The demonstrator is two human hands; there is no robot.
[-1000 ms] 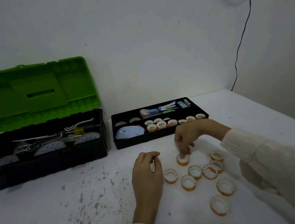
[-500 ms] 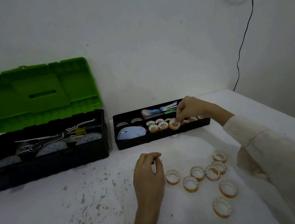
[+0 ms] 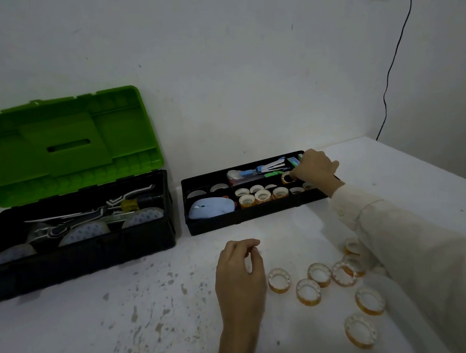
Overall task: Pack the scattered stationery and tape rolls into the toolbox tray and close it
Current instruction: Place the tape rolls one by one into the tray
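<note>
The black toolbox tray [image 3: 249, 219] stands on the white table, holding a blue mouse [image 3: 210, 207], stationery and several small amber tape rolls. My right hand [image 3: 314, 169] reaches over the tray's right part and pinches one small tape roll [image 3: 287, 178] above the compartments. My left hand [image 3: 239, 274] rests on the table in front of the tray, fingers loosely curled, holding nothing. Several loose tape rolls [image 3: 308, 291] lie on the table to the right of my left hand, partly hidden by my right sleeve.
The open toolbox [image 3: 72, 258] with its green lid [image 3: 54, 147] raised stands left of the tray, holding a screwdriver and large tape rolls. A white wall is right behind both. A black cable [image 3: 394, 58] hangs at the right. The table's right edge [image 3: 446, 170] runs diagonally.
My right hand picked a tape roll off the table, carried it up to the tray and has shifted it rightward over the compartments. My left hand stayed put.
</note>
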